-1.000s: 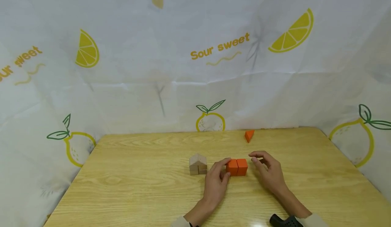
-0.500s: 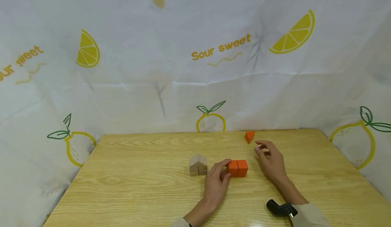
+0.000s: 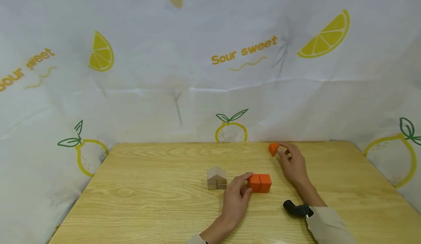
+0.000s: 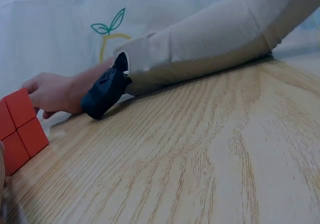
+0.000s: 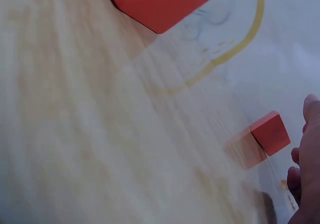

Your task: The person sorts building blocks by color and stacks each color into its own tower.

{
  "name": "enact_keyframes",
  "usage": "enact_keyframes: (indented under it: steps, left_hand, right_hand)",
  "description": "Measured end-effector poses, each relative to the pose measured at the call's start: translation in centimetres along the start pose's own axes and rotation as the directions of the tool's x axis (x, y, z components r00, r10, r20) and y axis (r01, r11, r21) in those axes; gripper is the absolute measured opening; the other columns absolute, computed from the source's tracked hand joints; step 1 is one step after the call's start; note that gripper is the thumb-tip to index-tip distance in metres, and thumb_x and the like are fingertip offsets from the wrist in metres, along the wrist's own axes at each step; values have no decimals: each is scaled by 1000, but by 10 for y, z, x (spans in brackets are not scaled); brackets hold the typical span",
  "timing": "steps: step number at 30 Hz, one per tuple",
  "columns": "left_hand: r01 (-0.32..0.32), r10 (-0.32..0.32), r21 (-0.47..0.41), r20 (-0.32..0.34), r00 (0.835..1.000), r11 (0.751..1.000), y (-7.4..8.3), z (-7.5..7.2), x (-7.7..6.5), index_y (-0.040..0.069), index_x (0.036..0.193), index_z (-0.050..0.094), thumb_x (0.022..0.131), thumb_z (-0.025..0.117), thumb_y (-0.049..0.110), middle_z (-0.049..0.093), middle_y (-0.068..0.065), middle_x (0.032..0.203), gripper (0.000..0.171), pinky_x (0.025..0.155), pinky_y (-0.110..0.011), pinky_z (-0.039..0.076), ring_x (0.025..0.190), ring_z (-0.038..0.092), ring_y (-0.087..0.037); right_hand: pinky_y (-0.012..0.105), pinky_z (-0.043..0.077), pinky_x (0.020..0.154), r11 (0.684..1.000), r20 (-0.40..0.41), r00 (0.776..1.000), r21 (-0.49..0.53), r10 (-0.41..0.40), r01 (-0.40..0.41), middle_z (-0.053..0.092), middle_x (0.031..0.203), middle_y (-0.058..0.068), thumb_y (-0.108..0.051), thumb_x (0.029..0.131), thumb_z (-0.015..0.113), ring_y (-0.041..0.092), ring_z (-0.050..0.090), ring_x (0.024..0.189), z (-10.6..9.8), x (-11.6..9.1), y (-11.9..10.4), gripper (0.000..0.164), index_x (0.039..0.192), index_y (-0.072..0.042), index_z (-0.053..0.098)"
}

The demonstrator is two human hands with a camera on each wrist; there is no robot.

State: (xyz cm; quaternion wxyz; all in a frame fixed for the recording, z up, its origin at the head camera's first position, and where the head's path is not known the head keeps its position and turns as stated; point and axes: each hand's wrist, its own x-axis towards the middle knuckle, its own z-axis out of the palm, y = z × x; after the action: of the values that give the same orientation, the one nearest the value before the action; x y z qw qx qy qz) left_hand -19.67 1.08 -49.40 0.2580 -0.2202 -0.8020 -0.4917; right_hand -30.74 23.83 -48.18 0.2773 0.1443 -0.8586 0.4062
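Note:
My left hand [image 3: 235, 202] holds the left side of a stack of orange cube blocks [image 3: 260, 183], index finger at the back edge and thumb at the front. In the left wrist view the stacked blocks [image 4: 22, 129] show two tiers; only a sliver of the hand shows. My right hand [image 3: 294, 164] reaches to an orange triangular block [image 3: 273, 149] near the table's far edge, thumb and index finger apart at its right side. The right wrist view shows a gap between that block [image 5: 270, 133] and the fingers.
Left of my left hand stands a small house of plain wooden blocks [image 3: 216, 178] with a peaked top. A black wrist device [image 3: 297, 209] sticks out from my right sleeve. A white lemon-print sheet [image 3: 148, 54] hangs behind the wooden table [image 3: 148, 204].
My right hand has moved away from beside the orange stack, up to the triangular block. The left hand stays at the stack. The head view has shifted slightly.

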Motion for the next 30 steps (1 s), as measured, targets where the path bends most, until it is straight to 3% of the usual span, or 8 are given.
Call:
enact_keyframes:
  steps: [7, 11, 14, 16, 21, 27, 30]
  left_hand:
    - [-8, 8, 2, -1, 1000, 1000, 1, 0, 3, 13, 128, 58, 82, 69, -8, 62, -2, 109, 52, 55, -11, 38, 61, 42, -2]
    - [0, 0, 10, 1, 1000, 1000, 1, -1, 4, 13, 128, 58, 82, 70, -7, 62, -1, 108, 51, 55, -11, 38, 61, 42, -2]
    - [10, -10, 12, 6, 1000, 1000, 1, -1, 3, 12, 128, 59, 82, 70, -7, 62, -1, 108, 51, 55, -11, 38, 61, 42, -3]
    - [19, -20, 11, 12, 1000, 1000, 2, -2, 3, 13, 128, 58, 82, 70, -7, 62, -1, 108, 51, 55, -12, 38, 61, 42, -3]
    - [44, -44, -3, 26, 999, 999, 3, -2, 0, 13, 129, 58, 83, 70, -6, 61, 0, 107, 51, 55, -13, 39, 61, 42, -2]
    - [37, -37, -7, 21, 999, 999, 3, -1, -1, 14, 128, 58, 83, 70, -6, 61, 0, 106, 51, 55, -13, 39, 62, 40, 0]
    - [34, -34, 0, 18, 999, 999, 2, -1, -1, 14, 128, 58, 82, 70, -6, 61, 1, 105, 52, 55, -13, 38, 62, 40, -1]
  right_hand:
    - [24, 40, 65, 1000, 68, 997, 5, 22, -23, 45, 135, 21, -15, 101, 51, 22, 48, 83, 0, 10, 5, 37, 134, 0, 52]
    - [45, 42, 85, 999, 147, 989, 29, 15, -20, 37, 143, 23, -16, 103, 45, 38, 49, 108, 1, 13, 6, 42, 140, 4, 43]
    - [61, 31, 95, 999, 176, 984, 38, 11, -18, 37, 143, 26, -15, 104, 41, 48, 36, 126, 1, 12, 6, 41, 138, 7, 44]
    - [63, 28, 97, 999, 168, 986, 34, -1, -4, 41, 139, 27, -13, 104, 40, 49, 34, 127, 2, 10, 6, 38, 134, 9, 48]
    - [59, 36, 88, 999, 111, 993, 14, -30, 29, 48, 127, 27, -8, 103, 43, 46, 46, 113, 2, 5, 6, 30, 124, 7, 58]
    - [36, 42, 71, 999, 72, 997, -34, 25, -22, 55, 117, 20, -16, 100, 53, 27, 52, 86, 2, 3, 5, 28, 119, 0, 64]
    - [32, 43, 67, 999, 64, 997, -39, 33, -30, 57, 110, 19, -15, 97, 58, 24, 52, 82, 2, 2, 5, 27, 118, 0, 64]
